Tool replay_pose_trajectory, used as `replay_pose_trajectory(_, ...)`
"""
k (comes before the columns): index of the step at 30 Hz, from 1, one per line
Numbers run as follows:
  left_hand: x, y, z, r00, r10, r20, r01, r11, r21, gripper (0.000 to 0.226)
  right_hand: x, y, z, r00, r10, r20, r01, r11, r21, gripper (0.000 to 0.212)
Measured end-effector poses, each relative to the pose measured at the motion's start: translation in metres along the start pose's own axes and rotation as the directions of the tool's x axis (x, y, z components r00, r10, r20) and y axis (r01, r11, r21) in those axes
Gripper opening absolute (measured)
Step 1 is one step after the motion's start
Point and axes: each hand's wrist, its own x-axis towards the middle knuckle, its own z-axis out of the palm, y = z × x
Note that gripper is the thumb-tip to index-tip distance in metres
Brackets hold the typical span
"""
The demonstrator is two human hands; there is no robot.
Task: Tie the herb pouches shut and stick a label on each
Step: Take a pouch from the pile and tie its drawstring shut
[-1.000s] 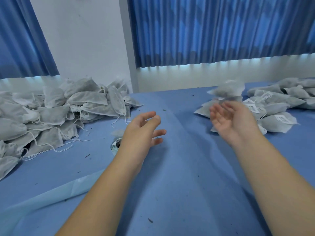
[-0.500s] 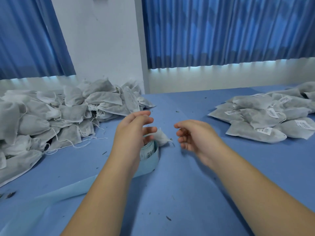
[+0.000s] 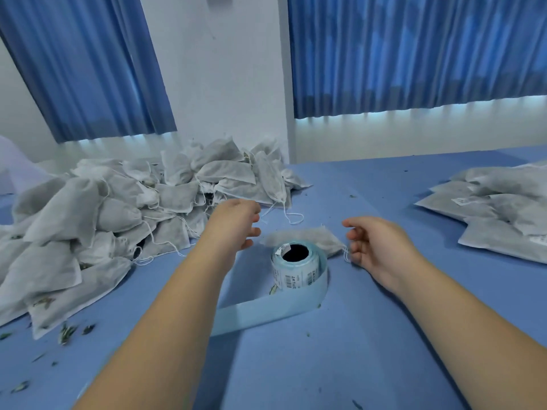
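Head view, change: right hand [image 3: 381, 247] has come from the labelled pile [image 3: 497, 214] at 2 o'clock to a loose pouch [image 3: 307, 235], 12 o'clock of the label roll [image 3: 296, 267].
Right hand: fingers curled at its string; grip unclear.
Left hand [image 3: 233, 223]: loosely curled, empty.
Meaning: next pouch probably starting.

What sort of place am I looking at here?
Probably a small packing workroom: a heap of unlabelled drawstring pouches, a stack of labelled pouches and a roll of barcode labels lie on a blue-covered table.
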Motion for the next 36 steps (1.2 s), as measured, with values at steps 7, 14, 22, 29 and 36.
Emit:
replay_pose_trajectory(7, 0.075, -0.012, 0.011, 0.972, 0.211, 0.107, -0.213, 0.583, 0.784, 0.026, 0.010, 0.010, -0.003, 0.973, -0.222, -0.063, 0.198, 0.943, -0.268, 0.012)
replay_pose_trajectory(14, 0.123, 0.007, 0.041, 0.804, 0.294, 0.517, -0.512, -0.099, 0.853, 0.063, 0.021, 0.017, -0.003, 0.970, -0.233, -0.065, 0.203, 0.930, -0.308, 0.013)
replay_pose_trajectory(22, 0.144, 0.011, 0.070, 0.821, 0.032, 0.570, -0.440, -0.600, 0.668, 0.048, 0.024, 0.019, -0.005, 0.972, -0.229, -0.047, 0.207, 0.936, -0.285, 0.014)
replay_pose_trajectory(29, 0.148, 0.015, 0.054, 0.843, 0.137, 0.520, -0.389, -0.512, 0.766, 0.032, 0.025, 0.025, -0.004, 0.965, -0.262, -0.021, 0.238, 0.907, -0.346, 0.011)
replay_pose_trajectory(36, 0.091, 0.028, 0.036, 0.638, 0.706, 0.307, -0.571, 0.167, 0.804, 0.026, 0.021, 0.024, -0.001, 0.961, -0.276, -0.003, 0.252, 0.882, -0.399, 0.009)
